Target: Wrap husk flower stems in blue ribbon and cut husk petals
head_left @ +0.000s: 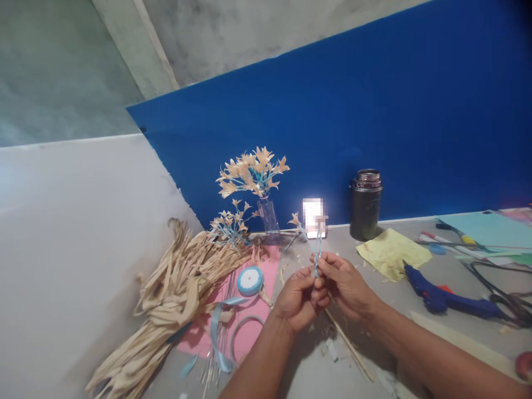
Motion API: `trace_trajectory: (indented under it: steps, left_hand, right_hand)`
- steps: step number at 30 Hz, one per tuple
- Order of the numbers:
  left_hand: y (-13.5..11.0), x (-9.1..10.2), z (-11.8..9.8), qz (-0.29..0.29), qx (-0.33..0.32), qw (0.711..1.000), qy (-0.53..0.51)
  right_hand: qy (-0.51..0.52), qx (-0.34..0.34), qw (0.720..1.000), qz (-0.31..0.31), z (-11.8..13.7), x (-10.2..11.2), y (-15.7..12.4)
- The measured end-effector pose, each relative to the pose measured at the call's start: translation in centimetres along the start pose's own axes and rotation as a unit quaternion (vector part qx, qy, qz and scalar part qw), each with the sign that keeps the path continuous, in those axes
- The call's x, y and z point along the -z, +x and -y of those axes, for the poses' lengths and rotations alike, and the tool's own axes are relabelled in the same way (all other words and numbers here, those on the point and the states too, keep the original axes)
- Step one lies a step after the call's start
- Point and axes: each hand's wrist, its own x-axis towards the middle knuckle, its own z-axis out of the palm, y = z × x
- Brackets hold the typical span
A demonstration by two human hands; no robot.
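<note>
Blue board (415,122) rises behind a cluttered tabletop (339,244), with pale-blue stems (317,257) pinched between left hand (297,300) and right hand (348,281).
Both hands are nearly closed, gripping the stems' lower part where they meet. If either pinch eases, the stems could slip apart or twist out of line; too hard a squeeze might bend them. Their long axis stands close to upright, tips uppermost above the hands, one small flower (295,220) leaning to the left hand's side; I cannot tell where the lower ends stop.
</note>
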Motion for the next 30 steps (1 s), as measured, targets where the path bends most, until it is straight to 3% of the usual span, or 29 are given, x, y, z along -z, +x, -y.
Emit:
trace_trajectory:
  steps: [3,6,8,10,12,15,18,20,22,26,28,30]
  left_hand:
    - [0.3,-0.2,0.7,-0.104,-0.092,0.988,0.072]
    - [0.4,-0.4,1.4,-0.217,-0.225,0.921,0.234]
    - [0.4,-0.6,1.8,-0.248,-0.262,0.881,0.307]
    - [0.4,-0.8,2.1,-0.237,-0.246,0.894,0.289]
    - [0.3,-1.0,2.0,-0.201,-0.202,0.937,0.203]
    - [0.2,-0.9,1.4,-0.102,-0.1,0.988,0.059]
    - [0.1,-0.6,0.6,-0.01,-0.004,1.0,-0.02]
    - [0.2,-0.4,0.6,-0.018,-0.003,1.0,-0.024]
    - [0.4,-0.4,0.9,-0.069,-0.058,0.996,0.01]
    - [0.5,-0.8,1.6,-0.175,-0.198,0.945,0.193]
    - [0.3,-1.0,1.7,-0.21,-0.247,0.895,0.307]
    - [0.0,-1.1,1.7,-0.239,-0.292,0.825,0.42]
  right_hand:
    - [-0.037,0.052,0.998,-0.023,-0.2,0.2,0.3]
    - [-0.071,0.121,0.989,-0.052,-0.5,0.3,0.6]
    - [-0.08,0.121,0.987,-0.063,-0.6,0.2,0.6]
    - [-0.073,0.096,0.99,-0.067,-0.7,0.1,0.5]
    - [-0.058,0.067,0.994,-0.068,-0.7,-0.1,0.4]
    - [-0.042,0.018,0.997,-0.063,-0.4,-0.4,0.2]
    - [-0.022,0.001,0.999,-0.039,0.0,-0.5,-0.1]
    - [-0.022,0.008,0.999,-0.031,0.1,-0.5,-0.2]
    - [-0.037,0.026,0.998,-0.036,0.0,-0.4,-0.1]
    - [-0.054,0.086,0.994,-0.043,-0.4,-0.1,0.4]
    - [-0.073,0.115,0.988,-0.07,-0.6,0.0,0.6]
    - [-0.092,0.139,0.981,-0.096,-0.7,0.1,0.7]
